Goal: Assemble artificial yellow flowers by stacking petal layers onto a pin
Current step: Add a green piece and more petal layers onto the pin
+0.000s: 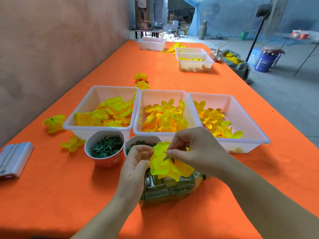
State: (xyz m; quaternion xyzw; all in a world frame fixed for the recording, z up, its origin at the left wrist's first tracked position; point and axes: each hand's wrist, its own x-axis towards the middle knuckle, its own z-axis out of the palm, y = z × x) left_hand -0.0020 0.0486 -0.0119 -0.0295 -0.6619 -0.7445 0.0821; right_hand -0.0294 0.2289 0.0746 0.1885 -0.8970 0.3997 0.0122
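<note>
A stack of yellow petal layers (170, 167) sits on a pin above a clear glass block (165, 188) near the table's front. My left hand (136, 163) holds the stack's left edge with curled fingers. My right hand (195, 150) pinches a small green leaf piece (166, 157) at the stack's centre. Three white trays hold loose petals: the left tray (82, 116), the middle tray (139, 116), the right tray (245, 121).
A cup of green leaf pieces (104, 147) and a second cup (136, 142) stand left of my hands. Finished yellow flowers (54, 123) lie on the orange tablecloth. A white device (14, 157) lies at far left. More trays (195, 61) stand farther back.
</note>
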